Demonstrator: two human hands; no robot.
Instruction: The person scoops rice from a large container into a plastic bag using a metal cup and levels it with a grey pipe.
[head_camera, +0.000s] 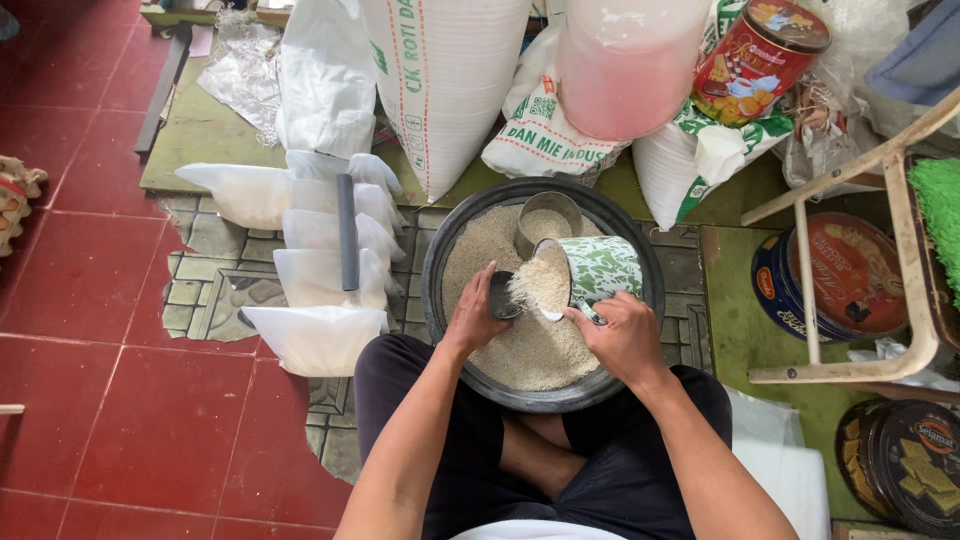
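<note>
At frame centre, a green-and-white patterned mug (598, 268) lies tilted, heaped with pale grain, over a round dark basin (440, 260) of the same grain. Right hand (625, 338): fingers curled around the mug handle. Left hand (474, 315): fingers closed on a small dark scoop (503, 296) at the mug mouth. A metal cup (546, 220) stands in the grain behind. Filled clear bags (310, 270) lie left of the basin; sacks (445, 80) stand at top.

Red tiled floor (110, 400) spreading at left, breaking into patterned grey tiles (205, 280) near the middle. Green mat (200, 130) lying further back, white sacks (445, 80) leaning on it. Pale wooden chair frame (880, 200) standing at right, in soft, even daylight.
</note>
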